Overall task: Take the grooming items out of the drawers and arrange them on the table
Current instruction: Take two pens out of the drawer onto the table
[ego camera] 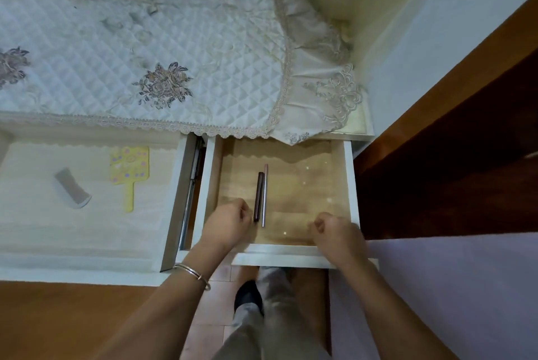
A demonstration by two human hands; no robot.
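Left hand [225, 222] and right hand [334, 231] are curled, empty, at the drawer's [276, 254] front edge. Best to pinch both pencils [258, 196] together, mid-length.

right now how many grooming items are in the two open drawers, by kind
comb: 1
hand mirror: 1
pencils: 2 (dark brown pencil, pink pencil)
total: 4
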